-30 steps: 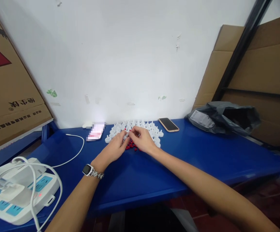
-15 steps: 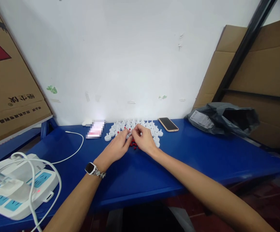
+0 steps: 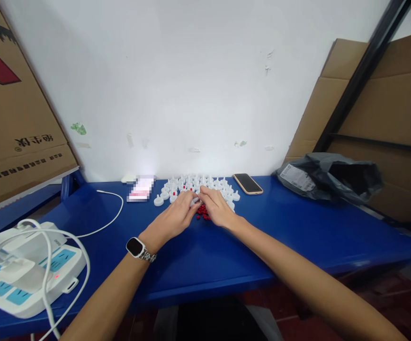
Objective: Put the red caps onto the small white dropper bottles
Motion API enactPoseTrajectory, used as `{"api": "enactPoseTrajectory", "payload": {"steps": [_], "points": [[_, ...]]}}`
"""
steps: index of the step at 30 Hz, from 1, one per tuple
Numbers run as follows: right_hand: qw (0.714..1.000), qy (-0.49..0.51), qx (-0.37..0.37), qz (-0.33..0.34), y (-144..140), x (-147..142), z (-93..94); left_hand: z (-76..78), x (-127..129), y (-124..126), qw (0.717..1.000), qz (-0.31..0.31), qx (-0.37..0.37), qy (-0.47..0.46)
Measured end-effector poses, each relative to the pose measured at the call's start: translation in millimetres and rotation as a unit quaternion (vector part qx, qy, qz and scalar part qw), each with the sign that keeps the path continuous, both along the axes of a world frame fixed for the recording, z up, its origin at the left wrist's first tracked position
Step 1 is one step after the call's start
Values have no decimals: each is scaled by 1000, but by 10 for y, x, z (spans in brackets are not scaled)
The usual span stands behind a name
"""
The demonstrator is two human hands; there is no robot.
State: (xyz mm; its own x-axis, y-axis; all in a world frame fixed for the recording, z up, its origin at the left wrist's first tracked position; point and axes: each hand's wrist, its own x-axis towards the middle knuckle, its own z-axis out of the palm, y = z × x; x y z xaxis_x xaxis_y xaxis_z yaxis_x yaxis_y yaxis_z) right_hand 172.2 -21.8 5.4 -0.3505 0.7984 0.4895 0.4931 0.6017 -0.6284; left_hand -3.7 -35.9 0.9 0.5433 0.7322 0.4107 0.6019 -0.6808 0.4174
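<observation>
My left hand (image 3: 177, 212), wearing a watch (image 3: 135, 246) on its wrist, pinches a white spouted cap (image 3: 194, 201) between thumb and fingers. Close against it is my right hand (image 3: 218, 208), fingers pinched together at the cap's far side; whatever sits between them is hidden. Many more white spouted caps (image 3: 159, 201) stand spread behind and beside both hands, several with small red tips (image 3: 174, 193) on their spouts. A pile of loose small red tips (image 3: 204, 213) lies on the blue table just below the fingers.
A phone (image 3: 248, 183) lies behind to the right, near a grey plastic bag (image 3: 329, 177). On the left are a white power strip (image 3: 31, 303) with plugs, a looping white cable (image 3: 115, 222) and a blurred-out pink and white item (image 3: 141, 188). Cardboard boxes (image 3: 24, 109) flank the table (image 3: 205, 265).
Both hands have shifted slightly right and their fingers have drawn closer around the white cap. More of the red pile shows below them. The view has moved a little.
</observation>
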Motion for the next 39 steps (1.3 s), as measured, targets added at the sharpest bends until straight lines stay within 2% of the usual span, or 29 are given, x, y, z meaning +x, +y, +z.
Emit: {"api": "enactPoseTrajectory", "payload": {"steps": [8, 13, 16, 20, 24, 27, 31, 37, 39], "points": [[1000, 15, 20, -1, -4, 10, 12, -10, 64, 6, 998, -15, -14, -67], [999, 21, 22, -18, 5, 234, 85, -9, 36, 29, 998, 14, -3, -67], [998, -49, 23, -16, -52, 449, 87, -9, 4, 67, 998, 7, 17, -60], [981, -179, 73, 8, -207, 648, 74, -10, 11, 99, 998, 6, 19, -61], [951, -290, 106, 3, -293, 693, 57, -7, 35, 97, 999, -2, 11, -49], [938, -327, 113, -14, -274, 692, 34, -2, 36, 96, 999, -5, 6, -34], [947, -300, 107, -46, -217, 734, 31, -9, 28, 108, 1000, 2, 4, -22], [962, -233, 70, -123, -157, 946, 30, -24, 52, 105, 1000, -2, -1, -16], [966, -224, 50, -117, -142, 1005, -16, -23, 76, 98, 1000, -7, -3, -12]]}}
